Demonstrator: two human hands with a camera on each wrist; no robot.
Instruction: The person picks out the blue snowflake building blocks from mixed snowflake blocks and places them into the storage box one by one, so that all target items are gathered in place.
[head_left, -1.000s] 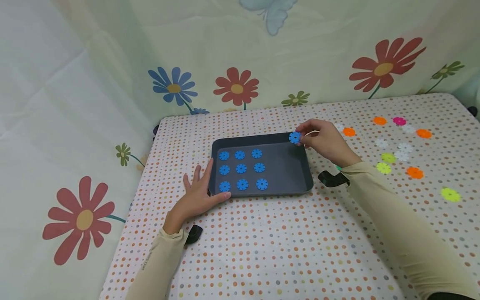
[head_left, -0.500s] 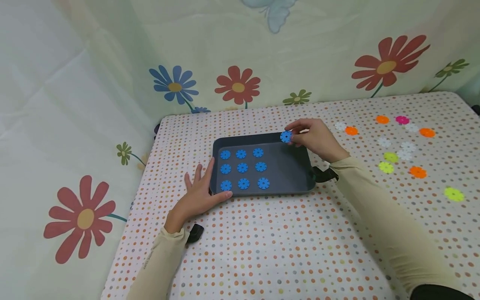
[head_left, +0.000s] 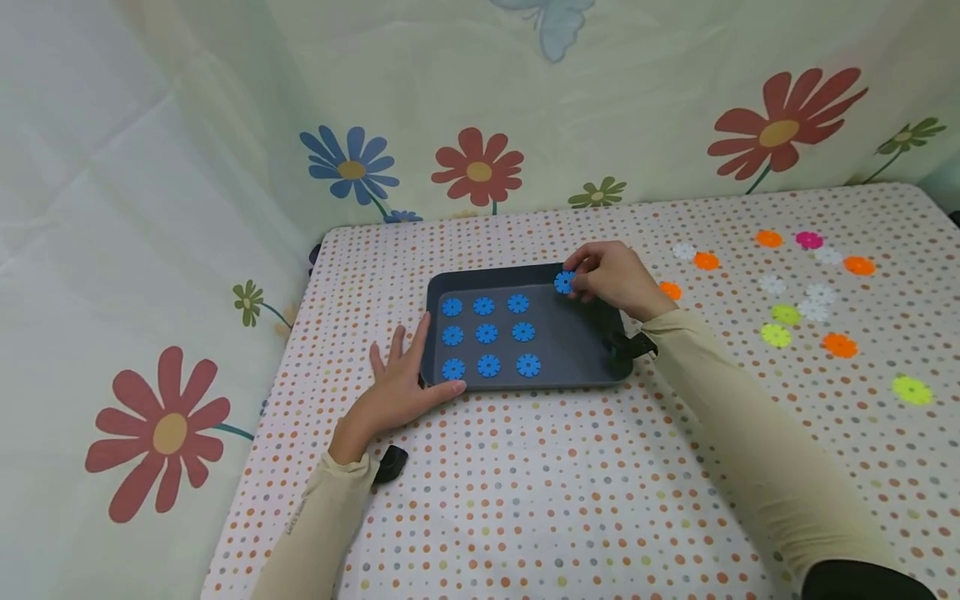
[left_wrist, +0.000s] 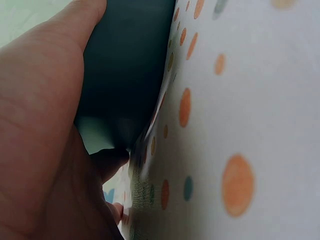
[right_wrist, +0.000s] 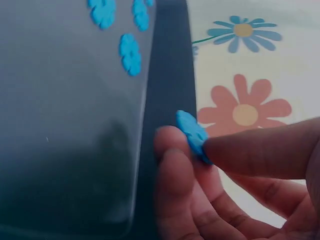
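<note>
A dark grey rectangular tray (head_left: 573, 350) lies on the table. In its left and middle part, blue notched plastic discs (head_left: 487, 333) sit in three rows of three. My right hand (head_left: 615, 277) pinches one more blue disc (head_left: 564, 282) between thumb and fingers over the tray's far right part; the right wrist view shows this disc (right_wrist: 192, 136) tilted and apart from the tray floor. At the tray's near left corner my left hand (head_left: 393, 390) rests with spread fingers, its thumb along the near rim. The left wrist view shows the tray's outer wall (left_wrist: 127, 60) beside that hand.
Loose discs lie spread on the dotted tablecloth (head_left: 570, 492) right of the tray: orange (head_left: 840, 345), yellow (head_left: 912, 390), white (head_left: 813, 309) and a pink one (head_left: 809, 240). Behind the table hangs a flower-printed curtain (head_left: 630, 100).
My right hand has moved left over the tray with the blue disc, then slightly down. The left hand has stayed at the tray's corner.
</note>
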